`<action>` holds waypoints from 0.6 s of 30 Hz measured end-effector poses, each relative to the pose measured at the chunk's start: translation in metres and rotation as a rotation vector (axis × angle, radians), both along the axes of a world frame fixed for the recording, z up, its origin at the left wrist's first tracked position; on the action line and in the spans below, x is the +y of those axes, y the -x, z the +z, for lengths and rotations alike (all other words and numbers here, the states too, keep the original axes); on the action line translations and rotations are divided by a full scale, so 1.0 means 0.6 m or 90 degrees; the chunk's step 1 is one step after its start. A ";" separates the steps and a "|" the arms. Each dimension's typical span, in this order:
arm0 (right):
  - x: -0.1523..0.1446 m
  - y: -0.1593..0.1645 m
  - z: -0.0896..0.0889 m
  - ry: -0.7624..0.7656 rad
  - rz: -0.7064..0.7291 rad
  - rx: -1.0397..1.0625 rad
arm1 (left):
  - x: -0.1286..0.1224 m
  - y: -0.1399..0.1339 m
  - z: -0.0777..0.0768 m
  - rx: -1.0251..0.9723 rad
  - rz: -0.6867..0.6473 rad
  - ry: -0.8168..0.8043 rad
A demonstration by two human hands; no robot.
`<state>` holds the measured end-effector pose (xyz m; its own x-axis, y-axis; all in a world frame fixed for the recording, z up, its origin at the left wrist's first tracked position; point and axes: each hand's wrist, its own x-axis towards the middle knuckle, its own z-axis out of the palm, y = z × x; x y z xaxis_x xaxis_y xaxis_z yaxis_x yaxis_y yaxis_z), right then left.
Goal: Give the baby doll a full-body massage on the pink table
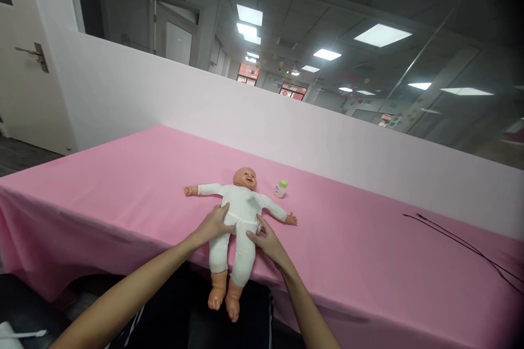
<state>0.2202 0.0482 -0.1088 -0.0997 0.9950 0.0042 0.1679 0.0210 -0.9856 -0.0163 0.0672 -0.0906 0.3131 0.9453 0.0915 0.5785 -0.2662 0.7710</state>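
A baby doll (241,202) with a white cloth body lies on its back, arms spread and head toward the wall. Its lower legs and feet hang past the table's front edge. My left hand (214,224) grips the doll's hip on the left side, thumb across the front. On the opposite hip, my right hand (265,235) holds the doll with fingers curled round its side. A small bottle with a green cap (281,188) stands beside the doll's head and outstretched arm, untouched by either hand.
A pink cloth (352,251) covers the table and drapes over its front. Thin black cables (454,240) lie at the right. Behind the table rises a white low wall (196,101) topped by glass. A door (30,60) is at far left.
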 end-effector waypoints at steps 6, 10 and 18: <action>0.052 0.011 0.007 0.032 -0.072 0.027 | 0.049 -0.004 0.021 -0.002 0.008 -0.049; 0.074 0.008 -0.005 0.030 -0.059 0.025 | 0.070 -0.007 0.011 0.062 -0.008 -0.024; 0.093 -0.099 0.033 -0.006 -0.051 -0.250 | 0.079 -0.086 0.039 0.059 -0.014 -0.236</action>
<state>0.2795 0.1037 -0.0892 -0.0173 0.9998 -0.0102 0.5333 0.0006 -0.8459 0.0350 0.1147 -0.0671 0.3553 0.8463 0.3970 0.6325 -0.5304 0.5645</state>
